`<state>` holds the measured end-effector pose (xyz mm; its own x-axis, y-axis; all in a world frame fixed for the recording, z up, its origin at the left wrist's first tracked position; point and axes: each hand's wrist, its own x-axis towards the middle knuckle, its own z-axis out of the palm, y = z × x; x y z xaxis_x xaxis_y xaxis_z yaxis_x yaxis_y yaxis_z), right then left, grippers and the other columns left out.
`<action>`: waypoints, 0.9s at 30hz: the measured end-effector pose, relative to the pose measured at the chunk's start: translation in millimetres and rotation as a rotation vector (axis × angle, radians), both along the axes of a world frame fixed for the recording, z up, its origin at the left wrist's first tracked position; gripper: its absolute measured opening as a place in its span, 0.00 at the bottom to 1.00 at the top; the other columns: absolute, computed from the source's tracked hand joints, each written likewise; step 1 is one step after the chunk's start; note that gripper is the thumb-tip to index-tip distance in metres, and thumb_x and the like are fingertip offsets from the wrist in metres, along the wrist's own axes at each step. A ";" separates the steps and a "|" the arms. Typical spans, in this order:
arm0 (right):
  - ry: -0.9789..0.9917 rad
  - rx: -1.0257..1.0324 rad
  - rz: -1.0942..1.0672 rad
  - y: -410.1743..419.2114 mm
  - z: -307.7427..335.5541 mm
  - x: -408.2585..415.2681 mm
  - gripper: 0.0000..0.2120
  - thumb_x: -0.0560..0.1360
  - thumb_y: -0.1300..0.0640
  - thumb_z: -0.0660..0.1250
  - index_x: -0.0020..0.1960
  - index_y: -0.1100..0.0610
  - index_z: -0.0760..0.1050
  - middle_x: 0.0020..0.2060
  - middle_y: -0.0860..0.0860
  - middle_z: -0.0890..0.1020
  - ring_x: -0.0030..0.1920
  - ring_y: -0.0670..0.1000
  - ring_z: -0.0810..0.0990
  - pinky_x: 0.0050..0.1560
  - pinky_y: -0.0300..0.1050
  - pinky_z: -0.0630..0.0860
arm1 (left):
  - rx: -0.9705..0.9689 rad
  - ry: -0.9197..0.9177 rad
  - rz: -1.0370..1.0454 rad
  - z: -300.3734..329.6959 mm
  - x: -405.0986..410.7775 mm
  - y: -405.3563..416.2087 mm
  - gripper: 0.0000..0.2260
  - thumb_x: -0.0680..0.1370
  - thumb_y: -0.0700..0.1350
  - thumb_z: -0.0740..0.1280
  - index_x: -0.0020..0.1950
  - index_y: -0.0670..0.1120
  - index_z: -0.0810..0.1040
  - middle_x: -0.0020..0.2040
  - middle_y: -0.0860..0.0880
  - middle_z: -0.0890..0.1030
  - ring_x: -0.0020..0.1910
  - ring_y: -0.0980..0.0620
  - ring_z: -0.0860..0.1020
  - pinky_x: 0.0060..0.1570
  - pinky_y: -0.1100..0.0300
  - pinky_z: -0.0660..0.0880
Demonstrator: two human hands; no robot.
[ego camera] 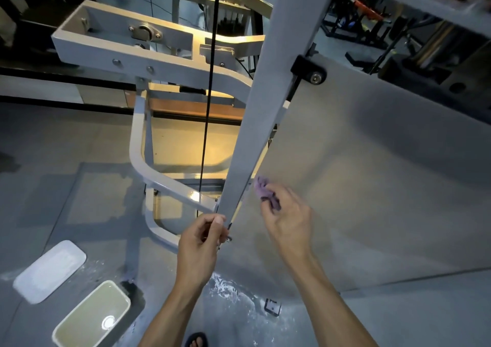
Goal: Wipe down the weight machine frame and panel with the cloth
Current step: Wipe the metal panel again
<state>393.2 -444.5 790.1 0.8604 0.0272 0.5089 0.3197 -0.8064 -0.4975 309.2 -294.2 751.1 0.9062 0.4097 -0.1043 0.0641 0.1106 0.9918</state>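
Crumpled purple cloth (266,193) against grey panel (358,160)

Crumpled purple cloth (265,192) against grey panel (358,166), beside upright frame (255,123).

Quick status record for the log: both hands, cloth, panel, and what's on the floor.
left hand: grips the lower edge of the frame upright
right hand: holds the purple cloth against the panel
cloth: bunched, beside the upright
floor: tub of water, white lid apart from it, splashes by the base
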 end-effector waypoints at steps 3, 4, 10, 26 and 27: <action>-0.062 0.028 0.014 -4.9 10.8 4.2 0.11 0.71 0.56 0.68 0.52 0.49 0.82 0.45 0.46 0.84 0.41 0.50 0.82 0.38 0.45 0.78 | -0.022 0.015 -0.004 -2.2 2.0 -7.3 0.07 0.83 0.43 0.67 0.47 0.46 0.83 0.37 0.46 0.81 0.36 0.54 0.77 0.40 0.62 0.76; -0.036 -0.031 0.020 -2.9 7.4 5.0 0.11 0.71 0.55 0.67 0.52 0.49 0.82 0.44 0.47 0.84 0.39 0.53 0.83 0.36 0.46 0.79 | -0.024 0.022 -0.017 -2.7 4.3 -10.8 0.07 0.83 0.43 0.67 0.48 0.46 0.83 0.37 0.47 0.82 0.37 0.55 0.78 0.40 0.63 0.77; 0.221 -0.366 0.091 8.5 -16.7 3.3 0.12 0.71 0.57 0.70 0.52 0.48 0.84 0.44 0.49 0.85 0.40 0.57 0.85 0.35 0.45 0.78 | 0.016 0.015 -0.065 4.3 17.3 -20.5 0.08 0.84 0.42 0.66 0.47 0.46 0.82 0.36 0.48 0.81 0.35 0.55 0.76 0.36 0.65 0.74; 0.437 -0.646 0.221 15.6 -26.3 3.6 0.17 0.82 0.62 0.59 0.66 0.48 0.76 0.60 0.52 0.80 0.56 0.60 0.83 0.54 0.52 0.77 | 0.068 -0.008 0.012 6.6 1.8 -3.0 0.08 0.83 0.44 0.66 0.47 0.46 0.83 0.38 0.47 0.81 0.38 0.53 0.78 0.45 0.50 0.78; 0.371 -0.571 0.226 15.4 -19.8 5.2 0.17 0.82 0.61 0.59 0.65 0.47 0.77 0.58 0.51 0.81 0.53 0.60 0.84 0.51 0.51 0.78 | 0.064 -0.008 0.017 6.5 0.6 -1.7 0.08 0.83 0.44 0.66 0.48 0.46 0.83 0.38 0.48 0.81 0.38 0.53 0.79 0.45 0.50 0.78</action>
